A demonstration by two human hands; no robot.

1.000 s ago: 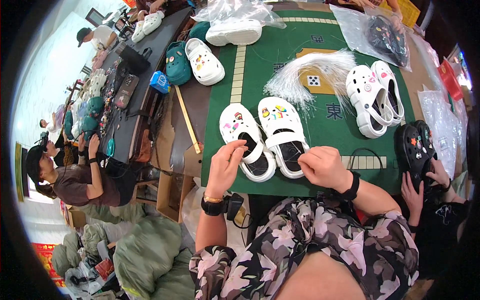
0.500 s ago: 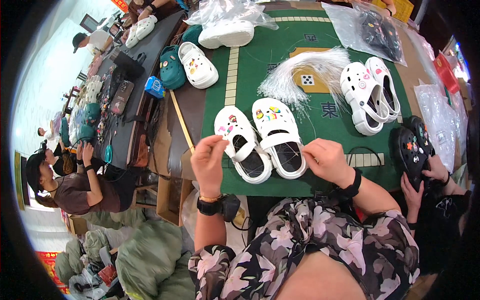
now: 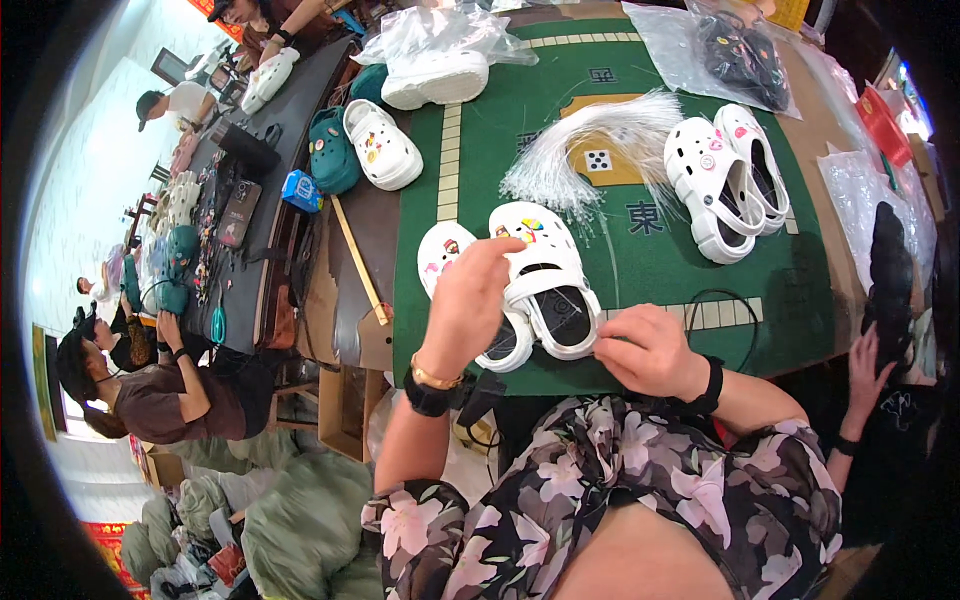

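Note:
A pair of white clogs with colourful charms lies before me on a green table mat [image 3: 640, 380]. My left hand [image 3: 468, 310] hovers over the left clog [image 3: 440, 250] and hides much of it. Its fingers are curled together by the strap of the right clog [image 3: 545, 265]. Beside that clog's heel, my right hand [image 3: 645, 350] is closed in a pinch. Whatever either hand holds is too thin or hidden to make out. Behind the clogs, a bundle of thin white plastic strands [image 3: 560, 150] fans across the mat.
Another white pair [image 3: 715, 190] stands at the right. A white clog [image 3: 383, 145] and a green clog [image 3: 333, 150] are at the left, near a wooden stick [image 3: 360, 260]. A co-worker's hand [image 3: 865, 375] holds black clogs [image 3: 888, 265] at the right edge.
My left hand has moved right, from beside the left clog to over it. My right hand has dropped slightly toward the heel. The co-worker's black clogs have turned and shifted right.

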